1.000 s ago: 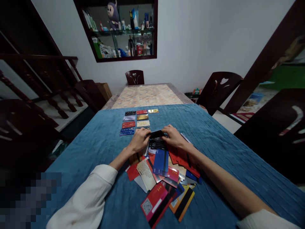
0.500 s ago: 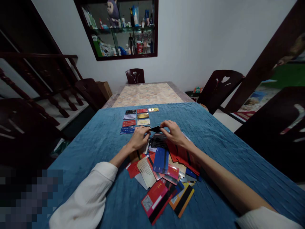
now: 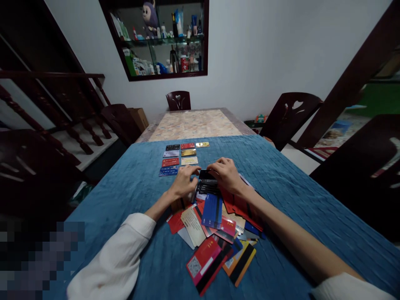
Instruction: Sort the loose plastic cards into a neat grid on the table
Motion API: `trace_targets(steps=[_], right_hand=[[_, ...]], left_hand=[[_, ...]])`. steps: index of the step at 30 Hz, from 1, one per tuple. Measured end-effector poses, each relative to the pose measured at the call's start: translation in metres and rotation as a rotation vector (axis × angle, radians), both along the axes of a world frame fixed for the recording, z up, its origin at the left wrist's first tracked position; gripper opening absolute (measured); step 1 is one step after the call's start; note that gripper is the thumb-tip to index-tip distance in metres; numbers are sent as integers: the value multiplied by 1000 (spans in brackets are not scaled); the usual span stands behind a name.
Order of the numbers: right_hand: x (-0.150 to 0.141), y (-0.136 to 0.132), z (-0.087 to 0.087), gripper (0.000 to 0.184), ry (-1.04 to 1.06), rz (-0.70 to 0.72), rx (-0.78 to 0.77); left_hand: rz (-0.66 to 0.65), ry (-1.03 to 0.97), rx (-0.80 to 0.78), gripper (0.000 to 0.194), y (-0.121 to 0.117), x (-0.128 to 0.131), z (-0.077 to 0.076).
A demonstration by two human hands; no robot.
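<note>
Card point(image 3: 204, 175), black, sits between my hands at the far edge of the pile point(image 3: 212, 211), long axis left-to-right, right hand point(image 3: 226, 176) nearer with curled fingers holding its right end, left hand point(image 3: 183, 181) half-open by its left end, touching or not I can't tell.

I'd call this a home, and the dining room of it. A long dining table point(image 3: 195, 123) runs up the middle of the frame, a blue cloth point(image 3: 125, 187) over its near part, with dark wooden chairs around it: one chair point(image 3: 178, 101) at the far end, upper centre, has a cut-out back. At the upper centre-left, a dark-framed wall cabinet point(image 3: 168, 77) with glass shelves keeps household clutter: a purple plush toy point(image 3: 150, 18), bottles and tubes, a flask point(image 3: 174, 60). Along the left edge runs a turned-wood banister point(image 3: 50, 75), like a family staircase's
</note>
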State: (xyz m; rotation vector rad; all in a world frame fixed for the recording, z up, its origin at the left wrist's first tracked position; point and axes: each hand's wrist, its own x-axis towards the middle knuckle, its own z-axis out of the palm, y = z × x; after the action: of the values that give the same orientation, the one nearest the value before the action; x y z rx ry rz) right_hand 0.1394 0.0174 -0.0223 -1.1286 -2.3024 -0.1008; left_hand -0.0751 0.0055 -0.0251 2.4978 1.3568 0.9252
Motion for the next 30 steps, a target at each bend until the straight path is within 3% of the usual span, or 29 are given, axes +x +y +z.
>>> trace_targets(steps=[9, 22, 30], right_hand=[[-6, -4, -4, 24, -101, 45, 12], [-5, -3, -8, 24, -138, 36, 79], [0, -3, -13, 36, -188, -30, 180]], left_hand=[[-4, 56, -10, 17, 0, 4, -2], [8, 105, -24, 19, 2, 3, -4], [73, 37, 25, 19, 8, -4, -1]])
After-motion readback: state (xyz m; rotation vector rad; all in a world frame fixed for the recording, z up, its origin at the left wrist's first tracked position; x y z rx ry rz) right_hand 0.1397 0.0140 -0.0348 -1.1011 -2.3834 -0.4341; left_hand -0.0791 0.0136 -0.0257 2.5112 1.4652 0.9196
